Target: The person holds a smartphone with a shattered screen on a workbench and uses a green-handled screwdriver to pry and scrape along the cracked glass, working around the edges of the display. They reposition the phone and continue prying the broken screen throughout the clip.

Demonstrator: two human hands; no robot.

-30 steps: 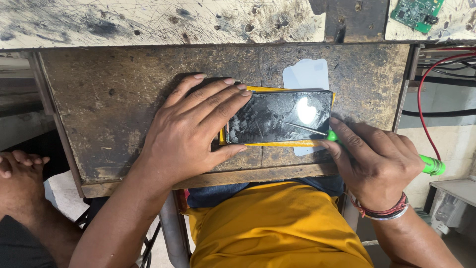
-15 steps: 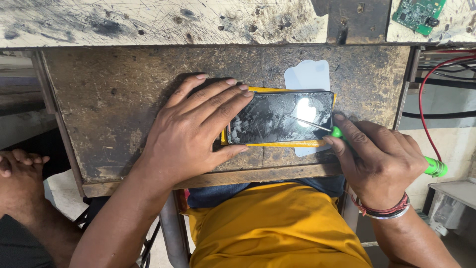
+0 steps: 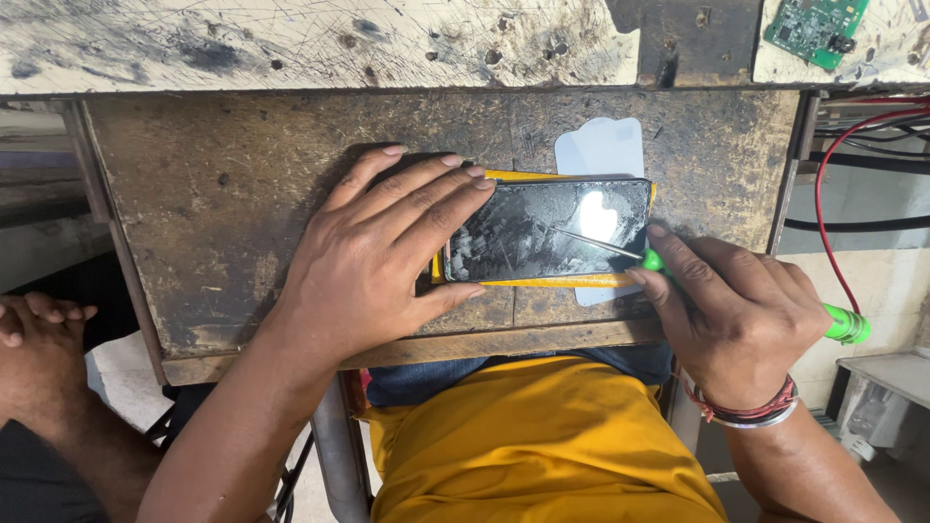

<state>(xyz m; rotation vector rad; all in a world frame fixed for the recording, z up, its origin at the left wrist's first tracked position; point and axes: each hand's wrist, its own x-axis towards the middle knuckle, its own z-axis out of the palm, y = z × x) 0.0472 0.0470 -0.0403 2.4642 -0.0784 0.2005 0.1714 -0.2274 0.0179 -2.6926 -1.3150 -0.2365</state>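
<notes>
Closest in, the right hand (image 3: pixel 736 315) is wrapped tight around a green-handled screwdriver (image 3: pixel 841 323), its thin metal shaft laid across the glass of a phone (image 3: pixel 547 232) with a badly cracked dark screen. The left hand (image 3: pixel 383 261) lies flat and spread, fingers (image 3: pixel 441 199) splayed over the phone's left end, pinning it to the worn brown table (image 3: pixel 213 203). The phone sits in a yellow frame, lying lengthwise near the front edge of the table. Here's the risk as I read it: the tip is on shattered glass, so a slip or too much pressure could splinter it further, and the pinning fingers lie right in the shaft's line if it skids left. The front edge is near too, so a hard push toward the body could slide the phone off. Just behind the phone, partly tucked under it, lies a pale translucent sheet (image 3: pixel 601 145) with rounded corners, phone-shaped, no print I can make out. Farther back, on the scuffed whitish surface (image 3: pixel 291 44), a small green circuit board (image 3: pixel 814 24) sits at the top right. A red wire (image 3: pixel 823 194) loops down the right side. At far left, another person's hand (image 3: pixel 34 329) rests idle.
</notes>
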